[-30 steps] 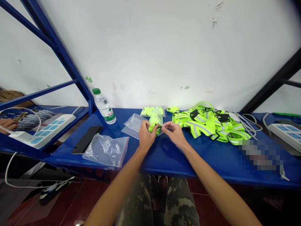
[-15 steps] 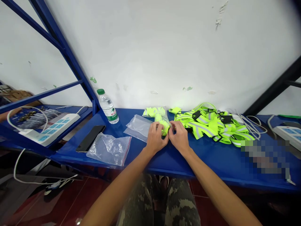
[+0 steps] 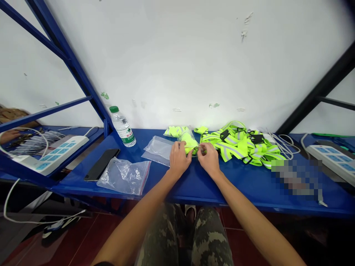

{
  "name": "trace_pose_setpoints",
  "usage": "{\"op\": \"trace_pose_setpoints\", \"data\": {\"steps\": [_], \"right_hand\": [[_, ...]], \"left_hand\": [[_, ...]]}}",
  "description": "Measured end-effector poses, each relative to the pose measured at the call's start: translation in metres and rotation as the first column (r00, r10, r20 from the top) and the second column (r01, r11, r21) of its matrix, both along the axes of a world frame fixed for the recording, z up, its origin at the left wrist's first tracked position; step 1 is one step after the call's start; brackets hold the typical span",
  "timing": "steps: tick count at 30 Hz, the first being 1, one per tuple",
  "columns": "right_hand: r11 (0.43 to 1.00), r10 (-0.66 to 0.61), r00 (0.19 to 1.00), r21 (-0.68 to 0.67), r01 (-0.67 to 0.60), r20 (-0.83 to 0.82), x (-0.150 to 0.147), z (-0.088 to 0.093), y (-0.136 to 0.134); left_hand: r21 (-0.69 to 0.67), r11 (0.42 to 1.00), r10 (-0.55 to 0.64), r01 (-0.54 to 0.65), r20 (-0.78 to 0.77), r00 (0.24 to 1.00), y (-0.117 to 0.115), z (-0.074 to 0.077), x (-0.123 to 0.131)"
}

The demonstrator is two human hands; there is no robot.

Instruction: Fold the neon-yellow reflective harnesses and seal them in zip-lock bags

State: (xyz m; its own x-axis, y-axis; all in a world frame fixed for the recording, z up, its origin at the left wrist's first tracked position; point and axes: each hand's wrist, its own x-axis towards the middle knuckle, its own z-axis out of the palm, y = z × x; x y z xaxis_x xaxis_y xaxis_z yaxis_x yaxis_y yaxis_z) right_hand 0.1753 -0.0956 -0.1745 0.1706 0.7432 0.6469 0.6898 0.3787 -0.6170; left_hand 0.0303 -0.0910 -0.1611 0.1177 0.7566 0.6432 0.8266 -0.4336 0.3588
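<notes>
My left hand and my right hand meet over the blue table, each pinching the near edge of a small clear bag stuffed with a rolled neon-yellow reflective strap. Both hands have their fingers closed on the bag's mouth. Just behind it lies another filled bag. An empty clear bag lies flat to the left of my left hand. A heap of loose neon-yellow reflective straps with black buckles sits to the right of my right hand.
A water bottle stands at the back left by the blue frame post. A black phone and a stack of clear zip bags lie at the left front. Power strips with white cables sit at both sides. Another person's hand shows far left.
My hands drew together on the bag's mouth and the right hand closed on it. The bag has shifted slightly to the right, nearer the strap heap.
</notes>
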Motion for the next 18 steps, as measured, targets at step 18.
{"op": "trace_pose_setpoints", "data": {"steps": [18], "right_hand": [[0.996,0.08,0.995,0.049,-0.077,-0.061,0.005,0.005,0.0]], "left_hand": [[0.014,0.996,-0.086,0.086,-0.003,0.996,0.01,-0.012,0.006]]}}
